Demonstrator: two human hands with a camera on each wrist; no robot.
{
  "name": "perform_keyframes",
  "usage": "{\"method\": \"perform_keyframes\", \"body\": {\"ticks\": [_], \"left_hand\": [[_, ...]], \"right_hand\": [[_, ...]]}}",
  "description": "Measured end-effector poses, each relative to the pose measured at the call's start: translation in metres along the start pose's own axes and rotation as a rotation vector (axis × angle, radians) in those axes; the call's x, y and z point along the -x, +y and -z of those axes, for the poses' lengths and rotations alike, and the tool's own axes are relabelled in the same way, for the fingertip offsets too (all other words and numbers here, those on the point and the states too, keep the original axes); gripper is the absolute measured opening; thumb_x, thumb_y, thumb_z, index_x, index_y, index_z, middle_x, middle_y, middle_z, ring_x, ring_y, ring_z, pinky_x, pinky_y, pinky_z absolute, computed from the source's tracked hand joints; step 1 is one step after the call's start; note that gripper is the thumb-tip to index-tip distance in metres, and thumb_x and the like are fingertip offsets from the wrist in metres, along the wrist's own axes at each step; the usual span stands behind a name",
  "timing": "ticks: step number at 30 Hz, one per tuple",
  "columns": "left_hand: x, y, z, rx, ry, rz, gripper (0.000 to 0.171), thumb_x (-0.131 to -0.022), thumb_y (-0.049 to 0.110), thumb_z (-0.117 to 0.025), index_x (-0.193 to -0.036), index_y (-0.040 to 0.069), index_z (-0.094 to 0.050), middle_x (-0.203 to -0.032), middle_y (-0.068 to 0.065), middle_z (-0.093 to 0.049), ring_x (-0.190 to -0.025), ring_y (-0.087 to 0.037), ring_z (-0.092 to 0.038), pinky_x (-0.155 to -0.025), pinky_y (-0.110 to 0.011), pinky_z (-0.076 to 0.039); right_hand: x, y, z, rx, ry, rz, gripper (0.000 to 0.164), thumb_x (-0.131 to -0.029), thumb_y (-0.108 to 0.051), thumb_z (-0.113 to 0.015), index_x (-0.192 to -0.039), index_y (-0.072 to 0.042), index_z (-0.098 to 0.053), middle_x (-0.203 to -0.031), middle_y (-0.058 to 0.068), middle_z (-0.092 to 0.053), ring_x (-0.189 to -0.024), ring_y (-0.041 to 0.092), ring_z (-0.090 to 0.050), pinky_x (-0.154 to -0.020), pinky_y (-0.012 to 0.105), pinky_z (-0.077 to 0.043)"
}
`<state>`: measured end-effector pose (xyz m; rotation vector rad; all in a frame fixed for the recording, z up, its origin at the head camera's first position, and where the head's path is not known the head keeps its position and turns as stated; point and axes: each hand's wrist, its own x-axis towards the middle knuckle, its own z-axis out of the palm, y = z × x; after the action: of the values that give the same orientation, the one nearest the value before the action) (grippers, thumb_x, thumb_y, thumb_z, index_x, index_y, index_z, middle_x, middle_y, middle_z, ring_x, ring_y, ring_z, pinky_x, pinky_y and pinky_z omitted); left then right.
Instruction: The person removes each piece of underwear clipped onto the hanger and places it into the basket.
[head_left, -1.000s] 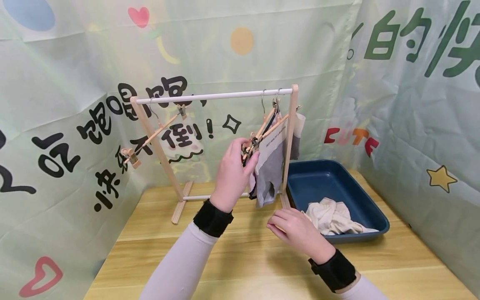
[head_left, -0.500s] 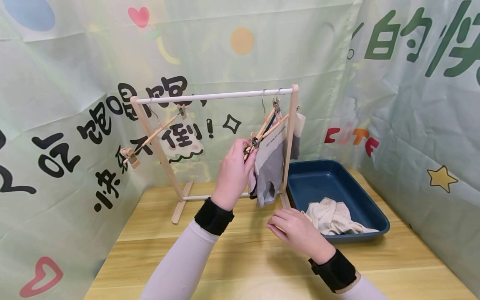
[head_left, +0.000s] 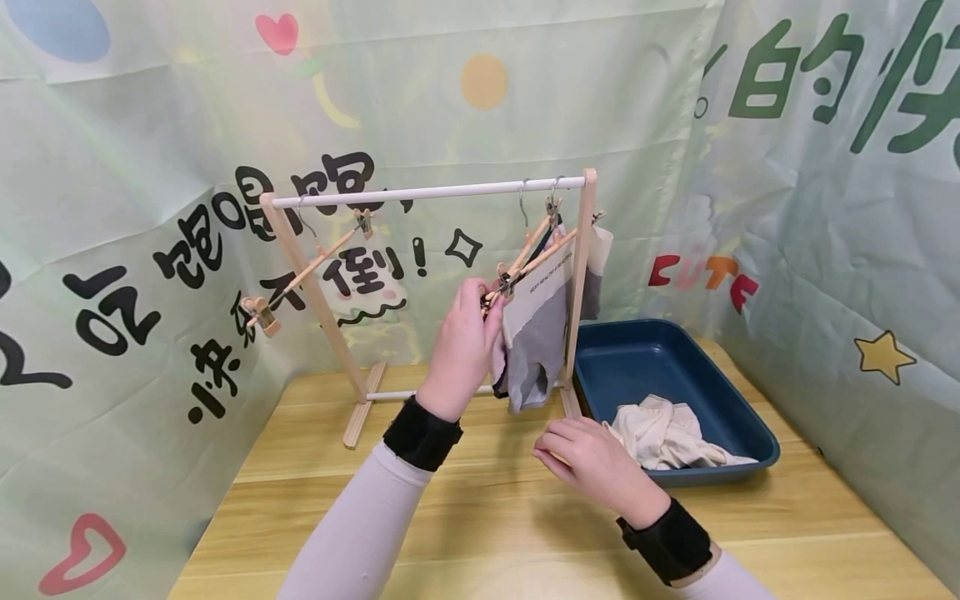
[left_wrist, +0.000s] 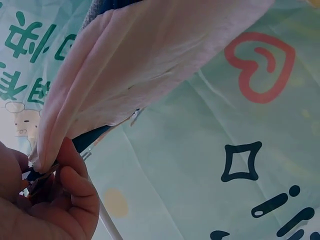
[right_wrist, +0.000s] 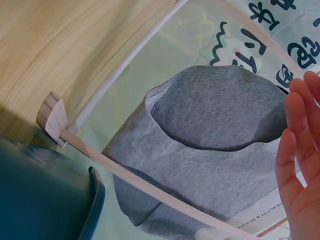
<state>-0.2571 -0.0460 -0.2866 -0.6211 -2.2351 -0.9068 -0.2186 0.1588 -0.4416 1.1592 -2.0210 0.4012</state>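
My left hand (head_left: 459,354) pinches the clips at the near ends of wooden clip hangers (head_left: 536,254) on the rack's right side. From one hanger hangs a pair of grey and white underpants (head_left: 538,337) with printed lettering. Behind it are pink and dark cloths; the pink cloth (left_wrist: 120,70) fills the upper left wrist view, with the fingers (left_wrist: 80,195) curled at its edge. The exact clip grip is partly hidden. My right hand (head_left: 596,467) hovers by the tray, fingers loosely bent and holding nothing. In the right wrist view, the underpants (right_wrist: 200,165) hang beside its fingers.
A wooden rack with a white rail (head_left: 442,192) stands on the table (head_left: 480,517). Another clip hanger (head_left: 315,265) hangs at its left without cloth. To the right, a blue tray (head_left: 652,354) holds a crumpled cream cloth (head_left: 663,433). Printed curtains surround the table.
My left hand has shifted slightly left and down, drawing the near hanger ends and the underpants a little left. My right hand has stayed in place.
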Motion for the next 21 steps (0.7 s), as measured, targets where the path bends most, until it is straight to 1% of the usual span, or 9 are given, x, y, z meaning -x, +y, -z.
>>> {"method": "perform_keyframes", "body": {"ticks": [4,7,11,18,21], "left_hand": [[0.0008,-0.0015,0.0005,0.011,-0.004,0.011,0.026,-0.110,0.021,-0.050,-0.121,-0.002,-0.048,-0.104,-0.014,-0.058,-0.078,-0.025,-0.057,-0.064,-0.035,-0.051],[0.0019,-0.0026,0.0003,0.014,-0.001,0.016,0.026,-0.110,0.020,-0.050,-0.122,-0.002,-0.048,-0.105,-0.016,-0.058,-0.078,-0.026,-0.058,-0.065,-0.037,-0.052],[0.0029,-0.0039,-0.0002,0.015,0.007,0.016,0.026,-0.109,0.020,-0.051,-0.122,-0.003,-0.048,-0.106,-0.017,-0.059,-0.081,-0.027,-0.058,-0.068,-0.039,-0.053],[0.0041,-0.0083,-0.0011,0.027,0.005,0.048,0.025,-0.110,0.020,-0.049,-0.122,-0.002,-0.048,-0.105,-0.016,-0.059,-0.079,-0.025,-0.057,-0.066,-0.036,-0.051],[0.0044,-0.0099,-0.0017,0.028,0.008,0.056,0.025,-0.110,0.020,-0.049,-0.123,-0.001,-0.048,-0.105,-0.016,-0.059,-0.078,-0.025,-0.056,-0.065,-0.037,-0.049]], "right_hand": [[-0.0001,0.0000,-0.0003,0.002,-0.001,-0.001,0.008,-0.092,-0.018,-0.077,-0.093,-0.020,-0.070,-0.085,-0.009,-0.064,-0.075,0.008,-0.061,-0.068,0.029,-0.049],[0.0003,-0.0002,-0.0006,0.005,-0.012,-0.009,0.006,-0.094,-0.019,-0.075,-0.093,-0.020,-0.070,-0.085,-0.009,-0.063,-0.075,0.008,-0.061,-0.068,0.029,-0.049],[0.0004,-0.0004,-0.0010,0.006,-0.015,-0.013,0.006,-0.094,-0.020,-0.075,-0.092,-0.020,-0.070,-0.084,-0.009,-0.063,-0.075,0.008,-0.061,-0.068,0.029,-0.049],[0.0004,-0.0011,-0.0004,0.009,-0.018,-0.012,0.007,-0.092,-0.018,-0.077,-0.092,-0.020,-0.070,-0.083,-0.009,-0.063,-0.074,0.007,-0.061,-0.067,0.028,-0.049],[0.0006,-0.0011,-0.0006,0.005,-0.014,-0.009,0.007,-0.092,-0.018,-0.077,-0.093,-0.020,-0.070,-0.084,-0.009,-0.063,-0.074,0.008,-0.061,-0.068,0.029,-0.049]]}}
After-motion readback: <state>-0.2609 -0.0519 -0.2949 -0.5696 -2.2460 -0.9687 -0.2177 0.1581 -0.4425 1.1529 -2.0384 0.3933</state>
